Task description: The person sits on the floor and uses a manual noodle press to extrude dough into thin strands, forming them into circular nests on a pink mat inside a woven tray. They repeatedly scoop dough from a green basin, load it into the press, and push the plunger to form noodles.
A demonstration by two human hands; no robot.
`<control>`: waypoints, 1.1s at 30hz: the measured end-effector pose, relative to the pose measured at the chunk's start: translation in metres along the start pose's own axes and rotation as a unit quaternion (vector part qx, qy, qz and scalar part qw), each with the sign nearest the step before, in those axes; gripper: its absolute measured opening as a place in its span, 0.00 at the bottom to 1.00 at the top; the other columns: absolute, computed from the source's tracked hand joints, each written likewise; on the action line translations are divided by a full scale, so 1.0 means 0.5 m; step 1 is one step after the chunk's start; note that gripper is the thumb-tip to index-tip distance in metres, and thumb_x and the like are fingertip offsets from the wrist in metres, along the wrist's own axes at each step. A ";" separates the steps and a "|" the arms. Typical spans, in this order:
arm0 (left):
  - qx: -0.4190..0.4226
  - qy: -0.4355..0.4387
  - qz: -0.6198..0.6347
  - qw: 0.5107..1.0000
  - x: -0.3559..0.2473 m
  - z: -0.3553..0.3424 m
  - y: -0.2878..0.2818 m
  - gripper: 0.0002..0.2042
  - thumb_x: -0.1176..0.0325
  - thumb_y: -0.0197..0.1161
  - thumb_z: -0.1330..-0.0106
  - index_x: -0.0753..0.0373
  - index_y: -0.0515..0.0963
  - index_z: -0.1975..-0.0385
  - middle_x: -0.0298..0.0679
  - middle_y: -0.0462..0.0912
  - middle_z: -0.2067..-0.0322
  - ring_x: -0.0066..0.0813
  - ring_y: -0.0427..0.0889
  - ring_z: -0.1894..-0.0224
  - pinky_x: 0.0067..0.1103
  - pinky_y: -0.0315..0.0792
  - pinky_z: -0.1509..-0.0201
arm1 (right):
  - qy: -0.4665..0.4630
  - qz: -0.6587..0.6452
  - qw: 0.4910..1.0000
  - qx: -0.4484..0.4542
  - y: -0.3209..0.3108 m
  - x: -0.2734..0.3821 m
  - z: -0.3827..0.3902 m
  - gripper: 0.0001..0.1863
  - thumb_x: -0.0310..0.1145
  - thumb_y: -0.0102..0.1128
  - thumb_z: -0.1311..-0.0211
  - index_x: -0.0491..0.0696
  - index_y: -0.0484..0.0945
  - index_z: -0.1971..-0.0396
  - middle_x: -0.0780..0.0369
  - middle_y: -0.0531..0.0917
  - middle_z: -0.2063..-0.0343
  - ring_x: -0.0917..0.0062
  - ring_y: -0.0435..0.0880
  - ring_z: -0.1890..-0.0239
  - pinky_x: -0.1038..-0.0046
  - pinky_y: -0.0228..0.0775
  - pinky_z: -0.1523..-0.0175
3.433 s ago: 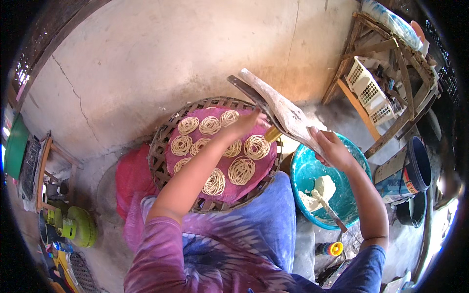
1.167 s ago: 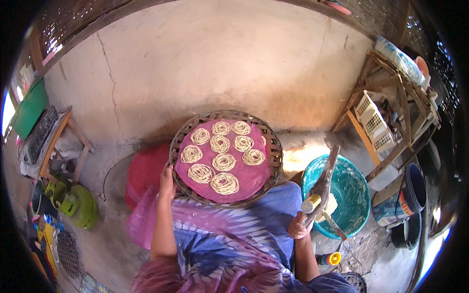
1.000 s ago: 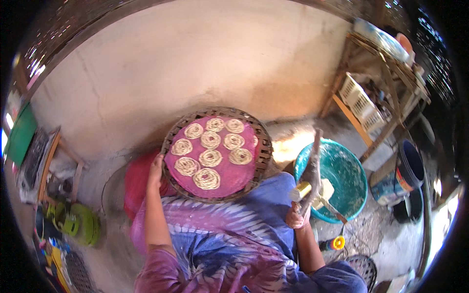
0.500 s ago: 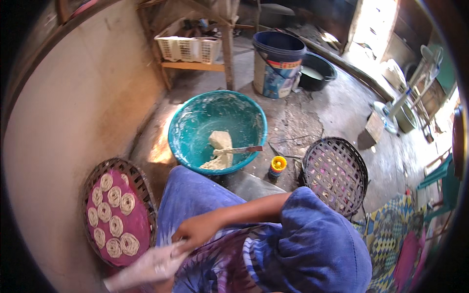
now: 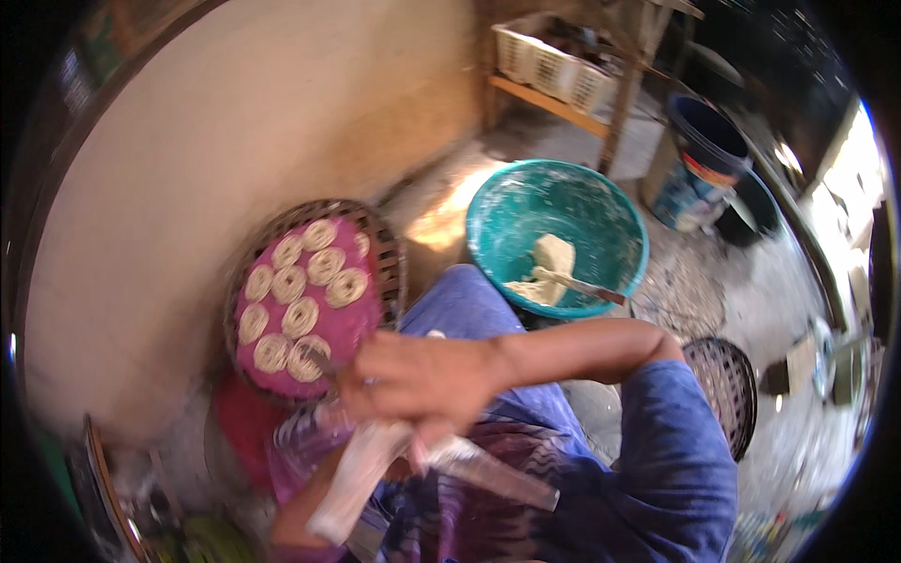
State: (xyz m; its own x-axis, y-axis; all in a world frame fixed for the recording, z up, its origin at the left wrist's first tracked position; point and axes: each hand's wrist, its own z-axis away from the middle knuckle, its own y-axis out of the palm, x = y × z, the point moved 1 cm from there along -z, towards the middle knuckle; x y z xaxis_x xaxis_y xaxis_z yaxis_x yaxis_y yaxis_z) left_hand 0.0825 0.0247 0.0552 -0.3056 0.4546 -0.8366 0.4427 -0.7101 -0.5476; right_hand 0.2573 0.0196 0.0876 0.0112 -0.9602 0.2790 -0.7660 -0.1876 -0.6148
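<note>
A pale, floury-looking thing with two long arms (image 5: 361, 479) lies across my lap. My right hand (image 5: 413, 380), blurred, is bent over its upper part with the fingers curled around it. Of my left hand, only the forearm (image 5: 305, 511) shows plainly; the fingers are hidden behind the pale thing. Left of my hands, a round woven tray (image 5: 389, 272) holds a magenta cloth (image 5: 361, 314) with several coiled, cream-coloured noodle-like rounds (image 5: 300, 317) on it. The nearest round (image 5: 305, 361) is close to my right fingertips.
Beyond my knee stands a green basin (image 5: 648, 253) with a lump of dough (image 5: 554, 253) and a wooden-handled tool (image 5: 587, 289). Behind it are a bucket (image 5: 699, 174) and a black tub (image 5: 751, 211). A wall (image 5: 188, 188) rises at the left; another woven tray (image 5: 727, 394) lies right.
My view has swung left, so the tray of rounds sits nearer the middle. The pale thing has turned, showing both arms, and my right hand has come up toward the tray.
</note>
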 end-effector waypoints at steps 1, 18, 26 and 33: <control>-0.001 0.005 0.013 1.000 -0.004 0.000 0.001 0.24 0.58 0.65 0.40 0.66 0.72 0.48 0.43 0.78 0.55 0.35 0.77 0.50 0.31 0.69 0.48 | -0.083 -0.035 0.996 -0.026 0.006 0.036 -0.038 0.28 0.49 0.49 0.34 0.44 0.66 0.43 0.53 0.77 0.59 0.57 0.80 0.64 0.54 0.70 0.62; -0.247 -0.073 -0.148 0.955 0.017 0.148 -0.012 0.16 0.64 0.70 0.45 0.61 0.78 0.59 0.40 0.82 0.64 0.34 0.81 0.62 0.29 0.75 0.54 | 0.341 -0.178 0.840 -0.384 -0.233 0.042 0.015 0.16 0.27 0.44 0.30 0.52 0.61 0.44 0.71 0.65 0.83 0.86 0.62 0.88 0.81 0.57 0.84; -0.362 0.122 0.521 0.763 0.121 0.053 0.073 0.25 0.69 0.63 0.39 0.64 0.66 0.41 0.49 0.72 0.43 0.46 0.71 0.39 0.46 0.63 0.34 | 0.177 -0.215 0.642 -0.714 -0.242 -0.049 0.213 0.10 0.39 0.49 0.28 0.57 0.67 0.51 0.71 0.61 0.84 0.87 0.58 0.89 0.80 0.52 0.86; -0.435 0.085 0.406 0.799 0.095 0.106 0.052 0.26 0.75 0.63 0.41 0.61 0.66 0.41 0.43 0.73 0.44 0.42 0.73 0.42 0.38 0.69 0.41 | 0.648 0.217 0.615 -0.393 -0.405 -0.152 0.457 0.19 0.42 0.57 0.35 0.49 0.65 0.51 0.57 0.77 0.75 0.68 0.78 0.79 0.64 0.71 0.74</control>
State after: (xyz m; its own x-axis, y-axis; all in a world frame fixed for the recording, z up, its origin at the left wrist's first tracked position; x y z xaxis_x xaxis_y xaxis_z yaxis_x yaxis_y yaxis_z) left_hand 0.0349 -0.0004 0.0019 0.4662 0.1532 -0.8713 0.8782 -0.1991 0.4348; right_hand 0.5584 0.0833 0.0223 -0.4357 0.1822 0.8815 -0.5957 0.6758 -0.4341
